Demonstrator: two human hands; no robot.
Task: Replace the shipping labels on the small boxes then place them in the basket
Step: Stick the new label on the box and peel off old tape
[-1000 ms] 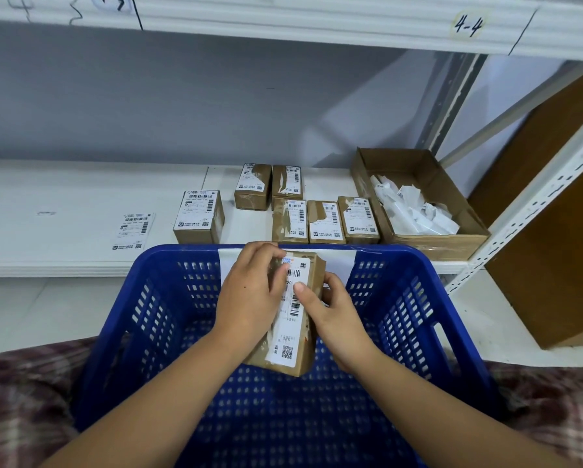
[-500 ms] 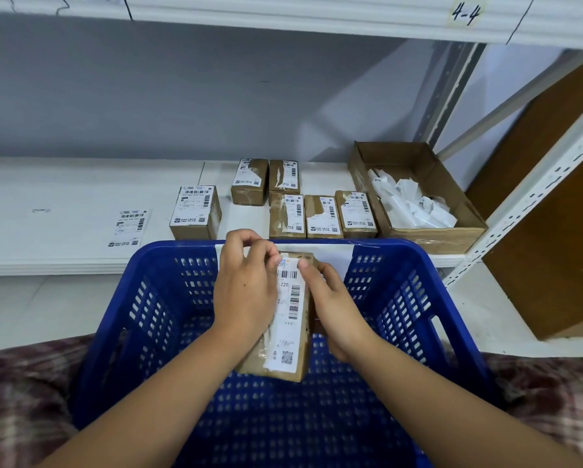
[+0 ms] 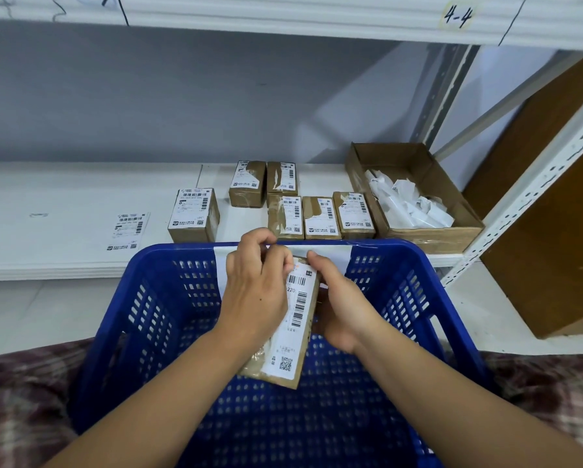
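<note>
hiding part of the label [image 3: 299, 310], hands [image 3: 256, 292] [image 3: 342, 314] around small box [image 3: 257, 363]

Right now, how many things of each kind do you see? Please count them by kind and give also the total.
Small boxes on the shelf: 6
Held small box, gripped by left hand and right hand: 1
Loose label sheet: 1
Open carton of paper scraps: 1
Blue basket: 1
Total: 10

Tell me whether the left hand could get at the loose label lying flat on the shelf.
Probably yes: the loose label lies bare on the shelf, left of the basket, nothing over it. But the left hand is busy on the held box.
</note>
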